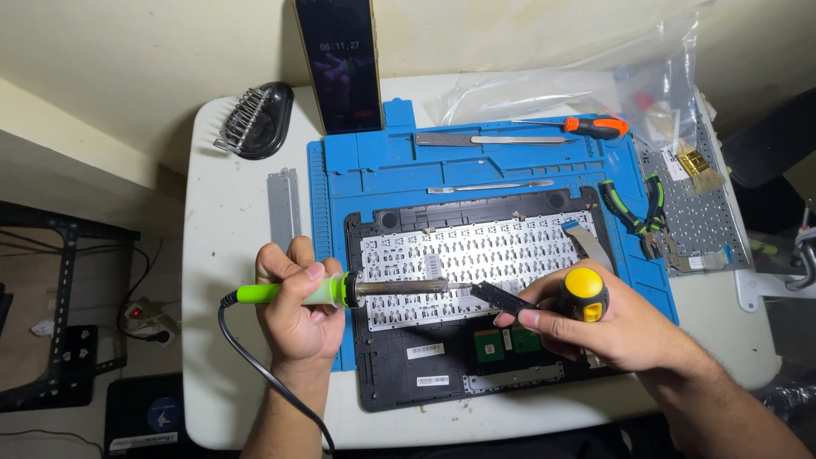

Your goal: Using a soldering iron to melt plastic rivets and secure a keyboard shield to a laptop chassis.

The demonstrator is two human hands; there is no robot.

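blue silicone repair mat [374,170] covers the middle of the white table [229,255], and on it, at lower centre of the frame, lies an upturned black laptop palmrest assembly [382,357] with the white back plate of its keyboard [476,255] exposed. left hand [297,310], at lower left of centre, is wrapped shut around the green handle of a soldering iron [340,291]; the metal barrel runs to the right, level over the keyboard back plate, and the black cord trails off toward the bottom edge. right hand [595,327], at lower right of centre, is closed on a yellow-capped screwdriver [584,293], its dark front end reaching left toward the iron's tip; whether the two tools touch the plate cannot be told. judged from this layout, the palmrest is already out of the machine and the keyboard is still seated in it, so its release and removal remain. other items in view: an orange-handled screwdriver [595,127] and metal pry tools [489,139] along the top of the mat, green-handled pliers [633,208] at right, a second keyboard panel [705,221] and a small brush [701,166] at far right, a clear plastic bag [561,81] at upper right, a phone [338,64] standing at top centre, and a coil soldering stand [255,119] at upper left.
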